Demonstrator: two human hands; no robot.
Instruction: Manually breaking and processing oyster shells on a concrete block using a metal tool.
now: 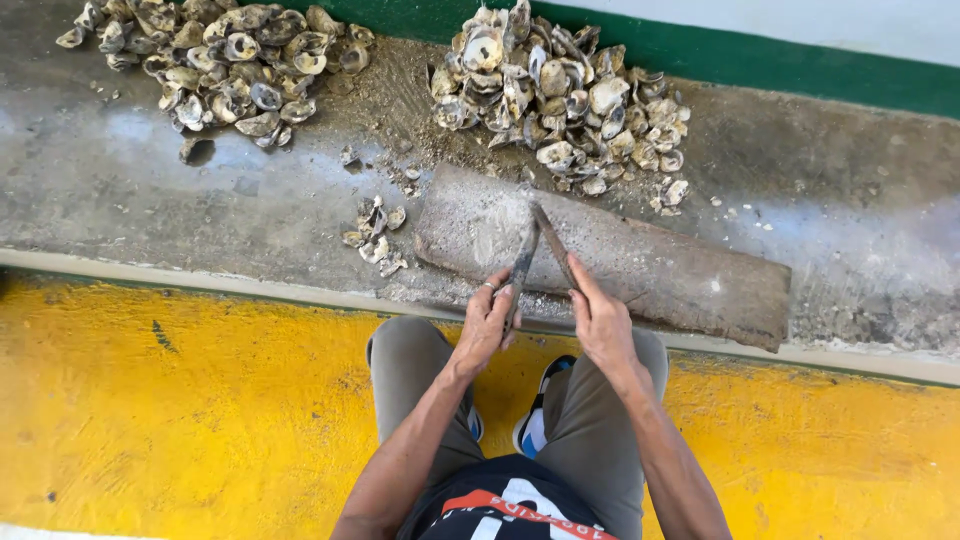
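Head view: two hands (487, 322) (602, 322), two knives (521, 272) (555, 246), two shell piles (222, 62) (560, 95).

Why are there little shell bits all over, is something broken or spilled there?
Yes. Between the two shell heaps, loose shells and crumbs lie scattered on the grey ledge, beside the worn wooden board. The left hand and right hand each hold a thin blade, crossed over the board.
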